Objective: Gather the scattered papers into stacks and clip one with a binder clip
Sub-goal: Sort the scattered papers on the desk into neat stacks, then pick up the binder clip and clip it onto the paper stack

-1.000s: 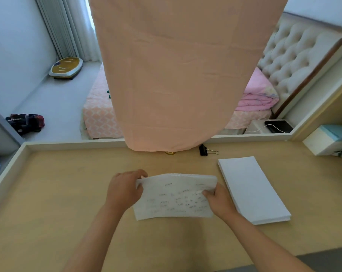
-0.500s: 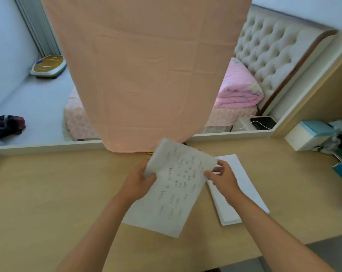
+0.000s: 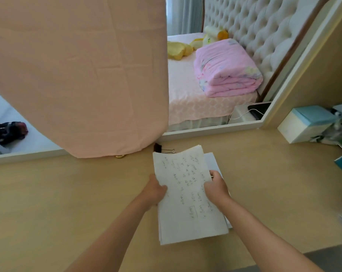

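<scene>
Left grip and right grip both pinch the handwritten sheets, one on each long edge. On the left I see the thumb lying on top of the paper with the fingers tucked beneath; on the right the fingers curl over the edge. The sheets run lengthwise, near to far, slightly skewed, and their near edge shows several layers not yet squared. They sit over the white stack, which lies on the bench and peeks out along the right side and the far right corner. I cannot tell whether the held sheets rest on that stack or hang just above it.

A black binder clip with silver wire handles lies on the bench just beyond the far left corner of the sheets, close to the bench's far rim. A peach cloth hangs down on the left, its hem touching the bench near the clip, with a small gold object at its lower edge. At far right stands a white-and-teal box. Beyond the bench is a bed with a folded pink quilt.
</scene>
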The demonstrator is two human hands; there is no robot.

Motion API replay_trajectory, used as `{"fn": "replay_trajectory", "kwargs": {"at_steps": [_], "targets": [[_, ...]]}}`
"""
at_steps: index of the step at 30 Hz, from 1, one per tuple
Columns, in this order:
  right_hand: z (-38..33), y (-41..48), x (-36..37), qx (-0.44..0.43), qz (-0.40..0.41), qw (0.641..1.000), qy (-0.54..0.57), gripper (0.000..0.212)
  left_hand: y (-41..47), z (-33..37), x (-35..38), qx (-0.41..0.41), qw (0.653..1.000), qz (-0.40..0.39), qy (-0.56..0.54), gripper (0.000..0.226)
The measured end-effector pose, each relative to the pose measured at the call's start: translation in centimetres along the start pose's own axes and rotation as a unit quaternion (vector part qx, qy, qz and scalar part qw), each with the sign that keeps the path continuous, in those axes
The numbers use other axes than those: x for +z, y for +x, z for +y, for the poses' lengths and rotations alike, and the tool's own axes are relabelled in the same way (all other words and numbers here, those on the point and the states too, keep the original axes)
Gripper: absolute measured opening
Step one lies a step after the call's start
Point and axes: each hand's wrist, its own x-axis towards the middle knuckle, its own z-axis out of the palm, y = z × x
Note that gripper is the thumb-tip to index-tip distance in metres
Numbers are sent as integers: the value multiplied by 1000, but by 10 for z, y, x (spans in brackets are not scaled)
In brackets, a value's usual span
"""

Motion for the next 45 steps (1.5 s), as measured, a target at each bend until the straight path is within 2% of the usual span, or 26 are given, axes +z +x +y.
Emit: {"fn": "replay_trajectory", "kwargs": {"at_steps": [4,6,8,10,13,15,20,23,25,27,31,36,38,41,45], "targets": [[20,46,-35,0,5,999,-42,54,24,18,42,-18,999,31,8,47],[32,66,-45,-2,-33,991,-129,64,31,18,59,-35,999,4,16,54],[44,77,-50,12,-79,968,-236,79,33,14,73,-58,998,-25,24,63],[55,83,-51,27,-115,964,-237,85,31,9,85,-77,997,-28,15,70],[69,87,-53,34,-113,981,-151,75,29,3,96,-88,996,0,-22,69],[73,87,-52,31,-104,985,-131,74,31,1,100,-89,995,17,-33,70],[73,78,-48,34,-118,978,-172,81,26,-1,107,-91,995,8,-39,87],[60,84,-47,50,-100,970,-216,72,28,-4,99,-66,997,-14,-22,78],[41,88,-43,14,-68,952,-299,69,38,0,87,-41,999,-11,7,70],[20,94,-33,-59,-47,942,-326,65,51,9,70,-31,998,25,54,67],[-24,113,5,-137,-110,938,-297,52,83,19,24,-39,993,87,71,66],[-66,150,66,-176,-164,906,-349,45,117,8,-32,-38,990,98,90,65],[-78,167,88,-192,-153,890,-384,46,130,3,-48,-44,989,97,98,67],[-88,196,116,-211,-125,843,-478,51,152,0,-65,-53,990,78,109,70],[-82,220,131,-179,-105,805,-555,47,174,4,-71,-47,993,44,103,79]]}}
